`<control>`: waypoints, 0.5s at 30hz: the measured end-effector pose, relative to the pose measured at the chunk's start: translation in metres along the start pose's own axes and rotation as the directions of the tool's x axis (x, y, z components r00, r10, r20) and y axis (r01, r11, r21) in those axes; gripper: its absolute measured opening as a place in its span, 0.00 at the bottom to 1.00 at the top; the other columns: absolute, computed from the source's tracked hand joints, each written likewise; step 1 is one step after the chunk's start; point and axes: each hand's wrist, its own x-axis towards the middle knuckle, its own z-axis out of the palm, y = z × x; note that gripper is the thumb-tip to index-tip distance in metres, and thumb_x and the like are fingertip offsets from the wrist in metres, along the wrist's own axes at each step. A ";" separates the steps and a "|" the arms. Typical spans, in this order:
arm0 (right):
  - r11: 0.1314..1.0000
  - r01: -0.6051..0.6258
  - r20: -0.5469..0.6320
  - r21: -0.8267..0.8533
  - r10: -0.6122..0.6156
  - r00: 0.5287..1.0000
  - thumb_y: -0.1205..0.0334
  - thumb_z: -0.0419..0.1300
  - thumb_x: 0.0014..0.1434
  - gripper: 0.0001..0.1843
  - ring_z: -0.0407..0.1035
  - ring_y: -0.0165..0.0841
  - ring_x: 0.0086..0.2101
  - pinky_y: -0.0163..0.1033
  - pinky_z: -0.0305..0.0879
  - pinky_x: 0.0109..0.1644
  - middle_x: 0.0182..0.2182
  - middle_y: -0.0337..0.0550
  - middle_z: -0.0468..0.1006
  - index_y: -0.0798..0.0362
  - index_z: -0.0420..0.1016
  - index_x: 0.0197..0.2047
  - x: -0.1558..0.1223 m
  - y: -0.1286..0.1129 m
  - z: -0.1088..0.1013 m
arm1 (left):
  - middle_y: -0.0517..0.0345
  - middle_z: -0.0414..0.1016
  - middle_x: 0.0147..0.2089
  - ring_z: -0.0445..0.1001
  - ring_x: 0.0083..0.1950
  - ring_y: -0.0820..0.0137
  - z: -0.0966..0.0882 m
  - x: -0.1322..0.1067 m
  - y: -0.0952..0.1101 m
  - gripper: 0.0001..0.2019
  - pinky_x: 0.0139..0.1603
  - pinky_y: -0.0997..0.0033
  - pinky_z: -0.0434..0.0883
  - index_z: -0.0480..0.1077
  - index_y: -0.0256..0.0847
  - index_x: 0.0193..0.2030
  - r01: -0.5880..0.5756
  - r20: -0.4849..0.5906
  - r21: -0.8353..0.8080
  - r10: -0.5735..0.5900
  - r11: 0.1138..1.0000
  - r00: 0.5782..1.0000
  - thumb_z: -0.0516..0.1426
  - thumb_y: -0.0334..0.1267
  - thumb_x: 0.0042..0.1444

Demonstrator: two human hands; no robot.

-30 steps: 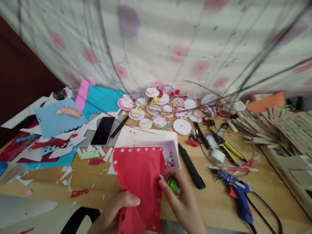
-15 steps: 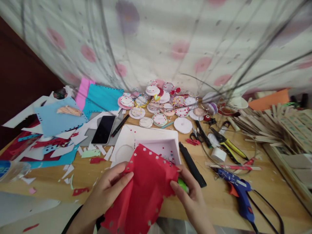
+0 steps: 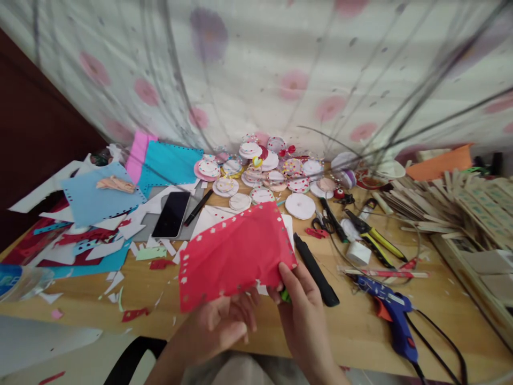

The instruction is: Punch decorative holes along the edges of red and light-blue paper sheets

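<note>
A red sheet of paper (image 3: 236,256), with small flower-shaped holes along its edges, is held up over the table. My right hand (image 3: 300,299) pinches its lower right corner between thumb and fingers. Partly hidden in that same hand is a small bright green object (image 3: 285,294), whose kind I cannot make out. My left hand (image 3: 224,321) is below the sheet's lower edge, its fingers apart and slightly blurred, not gripping the paper. Behind the sheet, a white paper piece (image 3: 208,215) shows at its edges; the shallow white box is covered.
Several decorated paper discs (image 3: 262,195) crowd the back. A phone (image 3: 171,214), a black pen (image 3: 198,207) and paper scraps (image 3: 100,248) lie left. On the right are a black utility knife (image 3: 316,271), pliers (image 3: 374,238), a blue glue gun (image 3: 395,315) and wooden sticks (image 3: 433,200).
The red sheet has been turned and raised, now covering the white box. My left hand has let go of its edge and moved below it; my right hand still holds on.
</note>
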 end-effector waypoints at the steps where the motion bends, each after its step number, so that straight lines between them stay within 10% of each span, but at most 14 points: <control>1: 0.999 0.015 0.021 -0.030 -0.014 1.000 0.52 0.66 0.50 0.14 0.59 0.25 0.23 0.29 0.59 0.26 0.25 0.34 0.68 0.51 0.68 0.33 -0.001 0.003 0.001 | 0.54 0.75 0.31 0.72 0.28 0.65 0.006 0.000 -0.004 0.15 0.27 0.68 0.70 0.75 0.41 0.37 -0.005 -0.018 0.033 0.006 0.999 1.000 0.63 0.46 0.42; 6: 0.986 -0.003 0.257 -0.165 0.047 0.965 0.52 0.62 0.56 0.11 0.64 0.29 0.27 0.33 0.63 0.31 0.27 0.37 0.70 0.50 0.70 0.35 -0.007 0.014 -0.004 | 0.59 0.70 0.21 0.69 0.25 0.67 0.022 0.008 -0.004 0.18 0.32 0.69 0.69 0.68 0.42 0.19 0.121 -0.378 0.316 0.008 0.941 0.926 0.57 0.52 0.51; 15: 0.982 -0.072 0.504 -0.175 0.152 0.850 0.56 0.58 0.60 0.17 0.65 0.36 0.49 0.43 0.57 0.57 0.46 0.42 0.71 0.44 0.67 0.52 -0.003 -0.004 -0.026 | 0.62 0.62 0.17 0.65 0.23 0.69 0.011 0.013 0.003 0.26 0.36 0.68 0.66 0.58 0.43 0.14 0.107 -0.411 0.521 0.139 0.847 0.901 0.50 0.57 0.56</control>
